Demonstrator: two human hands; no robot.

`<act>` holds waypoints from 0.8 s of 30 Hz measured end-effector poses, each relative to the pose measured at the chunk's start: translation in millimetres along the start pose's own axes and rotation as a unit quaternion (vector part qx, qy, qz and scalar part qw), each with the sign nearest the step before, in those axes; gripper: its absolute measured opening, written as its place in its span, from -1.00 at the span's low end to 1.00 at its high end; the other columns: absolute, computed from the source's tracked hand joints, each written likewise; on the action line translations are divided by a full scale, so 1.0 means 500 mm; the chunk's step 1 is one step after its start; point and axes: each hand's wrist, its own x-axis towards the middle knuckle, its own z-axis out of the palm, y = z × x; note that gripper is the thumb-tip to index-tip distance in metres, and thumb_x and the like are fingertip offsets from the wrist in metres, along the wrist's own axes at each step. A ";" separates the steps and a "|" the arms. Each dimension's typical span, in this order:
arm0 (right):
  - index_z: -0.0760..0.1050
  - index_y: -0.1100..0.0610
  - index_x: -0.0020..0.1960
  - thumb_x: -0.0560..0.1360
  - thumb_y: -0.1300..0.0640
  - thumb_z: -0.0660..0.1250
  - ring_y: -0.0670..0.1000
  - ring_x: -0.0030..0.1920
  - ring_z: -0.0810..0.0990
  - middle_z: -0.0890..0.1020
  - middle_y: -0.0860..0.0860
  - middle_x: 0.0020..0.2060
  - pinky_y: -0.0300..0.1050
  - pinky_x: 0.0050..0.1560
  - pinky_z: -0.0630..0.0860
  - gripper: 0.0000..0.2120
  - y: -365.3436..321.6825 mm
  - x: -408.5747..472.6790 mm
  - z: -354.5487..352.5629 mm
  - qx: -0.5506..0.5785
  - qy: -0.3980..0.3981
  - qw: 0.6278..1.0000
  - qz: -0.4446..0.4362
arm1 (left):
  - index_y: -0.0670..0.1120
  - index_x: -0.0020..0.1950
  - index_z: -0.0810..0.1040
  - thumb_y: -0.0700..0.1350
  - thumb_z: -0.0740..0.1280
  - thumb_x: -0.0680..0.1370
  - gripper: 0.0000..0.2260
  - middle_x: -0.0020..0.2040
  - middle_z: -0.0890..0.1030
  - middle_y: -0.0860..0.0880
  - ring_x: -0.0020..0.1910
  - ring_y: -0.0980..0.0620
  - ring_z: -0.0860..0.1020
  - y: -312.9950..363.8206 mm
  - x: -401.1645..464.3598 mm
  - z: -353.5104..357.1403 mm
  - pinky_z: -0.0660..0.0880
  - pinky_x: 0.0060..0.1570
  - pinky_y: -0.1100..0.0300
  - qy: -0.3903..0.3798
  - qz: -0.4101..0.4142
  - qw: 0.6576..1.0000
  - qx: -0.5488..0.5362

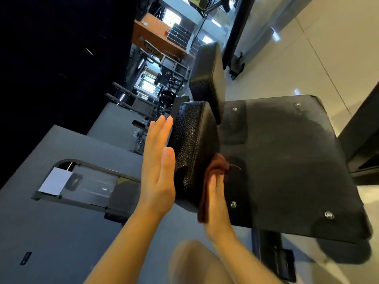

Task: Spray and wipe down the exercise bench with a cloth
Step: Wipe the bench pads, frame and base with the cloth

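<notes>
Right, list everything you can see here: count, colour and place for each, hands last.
seat pad: one, black, centre, between the hands
back pad: one, black, behind the seat pad
base board: one, black, underside of the seat pad, bolts showing
cloth: one, brown, against the seat pad's right side
floor: pale tiles, upper right
left hand: one, flat on the seat pad's left side
right hand: one, presses the cloth to the seat pad
</notes>
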 end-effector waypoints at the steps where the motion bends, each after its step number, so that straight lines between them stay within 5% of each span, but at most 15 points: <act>1: -0.01 -0.32 0.49 0.30 -0.62 0.00 -0.36 0.41 0.21 0.22 -0.29 0.46 0.02 0.51 0.19 -0.17 -0.009 -0.036 0.012 0.007 -0.006 1.000 0.005 | 0.17 0.47 0.13 0.27 -0.13 0.63 -0.55 0.51 0.14 0.23 0.54 0.19 0.05 0.003 -0.001 -0.001 -0.01 0.50 0.26 -0.006 -0.004 1.000 0.005; 5: -0.11 -0.50 0.44 0.45 -0.52 -0.06 -0.16 0.55 -0.01 0.08 -0.22 0.55 0.15 0.55 0.00 -0.42 -0.071 -0.037 0.030 0.032 0.013 0.998 -0.059 | 0.11 0.50 0.12 0.26 -0.13 0.63 -0.52 0.55 0.17 0.08 0.55 0.13 0.07 0.010 -0.001 0.000 0.03 0.52 0.16 -0.004 -0.006 1.000 -0.001; 10: -0.10 -0.41 0.41 0.57 -0.27 0.00 -0.20 0.55 -0.14 -0.04 -0.24 0.56 0.21 0.54 -0.11 -0.53 -0.130 0.089 0.015 0.005 0.010 0.992 -0.129 | 0.05 0.51 0.16 0.09 -0.08 0.67 -0.59 0.56 0.19 0.02 0.55 0.07 0.10 0.013 -0.006 -0.001 0.09 0.51 -0.10 -0.015 -0.025 0.999 -0.041; 16: -0.06 -0.19 0.57 0.48 -0.33 0.01 -0.02 0.56 -0.01 0.02 -0.10 0.58 0.30 0.50 -0.05 -0.30 -0.168 0.248 0.006 -0.023 0.031 0.999 -0.036 | 0.11 0.48 0.19 0.01 -0.08 0.64 -0.60 0.55 0.21 0.07 0.55 0.11 0.11 0.008 -0.001 -0.002 0.07 0.51 0.01 -0.017 -0.034 0.999 -0.032; 21: -0.14 -0.38 0.50 0.44 -0.39 0.07 -0.11 0.56 -0.09 -0.04 -0.14 0.58 0.23 0.53 -0.04 -0.30 -0.135 0.102 0.016 -0.005 0.004 0.998 -0.062 | 0.09 0.49 0.19 0.02 -0.06 0.63 -0.59 0.55 0.21 0.04 0.55 0.09 0.12 0.005 -0.002 0.000 0.09 0.51 -0.02 -0.006 -0.034 0.999 -0.039; 24: 0.05 -0.11 0.55 0.48 -0.25 0.10 -0.05 0.56 0.03 0.11 -0.04 0.56 0.13 0.54 0.06 -0.32 -0.131 0.032 0.021 -0.017 -0.003 0.995 -0.098 | 0.13 0.49 0.16 0.03 -0.06 0.63 -0.59 0.56 0.18 0.10 0.54 0.14 0.10 0.007 -0.001 -0.001 0.08 0.50 0.11 -0.021 -0.037 0.998 -0.044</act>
